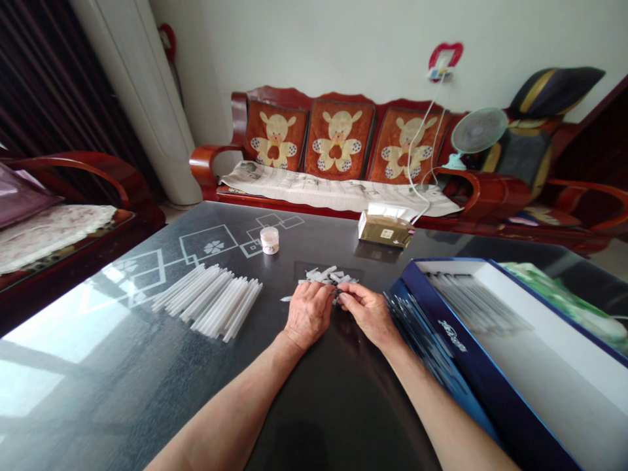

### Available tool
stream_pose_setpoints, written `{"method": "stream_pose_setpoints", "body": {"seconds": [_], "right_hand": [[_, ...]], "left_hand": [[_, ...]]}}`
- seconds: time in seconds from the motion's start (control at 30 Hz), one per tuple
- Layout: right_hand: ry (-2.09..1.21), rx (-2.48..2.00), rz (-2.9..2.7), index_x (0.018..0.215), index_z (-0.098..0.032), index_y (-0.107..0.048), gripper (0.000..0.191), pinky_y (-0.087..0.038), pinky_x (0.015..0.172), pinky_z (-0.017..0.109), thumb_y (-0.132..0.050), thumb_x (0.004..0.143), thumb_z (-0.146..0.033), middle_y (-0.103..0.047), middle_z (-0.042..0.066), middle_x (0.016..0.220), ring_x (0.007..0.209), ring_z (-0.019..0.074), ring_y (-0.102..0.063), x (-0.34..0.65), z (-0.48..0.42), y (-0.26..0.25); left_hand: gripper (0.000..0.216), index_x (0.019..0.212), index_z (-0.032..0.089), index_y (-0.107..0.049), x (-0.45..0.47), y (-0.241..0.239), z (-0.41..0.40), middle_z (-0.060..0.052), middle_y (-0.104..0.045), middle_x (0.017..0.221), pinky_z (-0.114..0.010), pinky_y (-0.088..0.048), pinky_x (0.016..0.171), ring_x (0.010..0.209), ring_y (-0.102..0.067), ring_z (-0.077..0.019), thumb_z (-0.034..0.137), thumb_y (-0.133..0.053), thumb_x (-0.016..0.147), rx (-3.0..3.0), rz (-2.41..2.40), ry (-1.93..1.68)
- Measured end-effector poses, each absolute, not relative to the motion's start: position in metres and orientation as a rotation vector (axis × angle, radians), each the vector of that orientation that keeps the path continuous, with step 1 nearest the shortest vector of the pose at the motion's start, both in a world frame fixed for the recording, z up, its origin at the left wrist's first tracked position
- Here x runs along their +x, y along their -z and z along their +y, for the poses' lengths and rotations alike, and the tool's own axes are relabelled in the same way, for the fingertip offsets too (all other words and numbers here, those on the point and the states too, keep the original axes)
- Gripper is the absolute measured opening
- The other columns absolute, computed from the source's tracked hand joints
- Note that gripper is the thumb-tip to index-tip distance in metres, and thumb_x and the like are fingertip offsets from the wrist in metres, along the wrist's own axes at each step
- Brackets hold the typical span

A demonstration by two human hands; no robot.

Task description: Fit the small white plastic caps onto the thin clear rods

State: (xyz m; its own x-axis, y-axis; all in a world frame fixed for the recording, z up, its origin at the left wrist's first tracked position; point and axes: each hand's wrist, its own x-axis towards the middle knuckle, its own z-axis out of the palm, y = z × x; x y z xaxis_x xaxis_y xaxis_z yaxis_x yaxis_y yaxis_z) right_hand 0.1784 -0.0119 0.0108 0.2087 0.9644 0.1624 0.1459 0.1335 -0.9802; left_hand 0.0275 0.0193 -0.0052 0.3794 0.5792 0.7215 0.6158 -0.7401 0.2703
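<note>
My left hand (pixel 308 313) and my right hand (pixel 369 313) rest side by side on the dark glass table (pixel 147 366), fingers curled and pinched together over a small dark piece I cannot make out. Just beyond the fingertips lies a heap of short white tube pieces (pixel 328 276). To the left of my left hand, a row of long white tubes (pixel 209 301) lies fanned on the table. To the right of my right hand, several thin dark strips (pixel 417 327) lean against a blue box lid.
A blue-edged white box (pixel 540 353) with more thin strips fills the right side. A small round white jar (pixel 269 240) and a tissue pack (pixel 385 226) stand farther back. Behind the table are a red wooden sofa (pixel 338 144), a small fan (pixel 478 131) and an armchair at left.
</note>
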Motion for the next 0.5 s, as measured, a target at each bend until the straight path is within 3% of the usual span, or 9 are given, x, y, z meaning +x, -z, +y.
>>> {"method": "stream_pose_setpoints", "body": {"seconds": [0.3, 0.5], "right_hand": [[-0.789, -1.296, -1.304, 0.090, -0.017, -0.070, 0.027, -0.056, 0.063, 0.029, -0.066, 0.077, -0.040, -0.069, 0.002, 0.071, 0.063, 0.0164, -0.065, 0.1830, -0.0129, -0.0099], [-0.328, -1.319, -1.626, 0.079, -0.018, -0.064, 0.021, -0.048, 0.063, 0.026, -0.056, 0.088, -0.035, -0.064, 0.002, 0.071, 0.063, 0.0144, -0.059, 0.1873, -0.0183, -0.0154]], "left_hand": [[0.021, 0.103, 0.016, -0.063, 0.0270, 0.0029, 0.0191, -0.007, -0.065, 0.087, -0.034, -0.047, 0.077, 0.080, -0.056, -0.0201, 0.020, -0.045, 0.095, -2.601, -1.037, 1.376], [0.022, 0.104, 0.016, -0.063, 0.0275, 0.0001, 0.0168, -0.008, -0.065, 0.088, -0.035, -0.048, 0.077, 0.081, -0.057, -0.0201, 0.022, -0.043, 0.096, -2.668, -0.976, 1.396]]}}
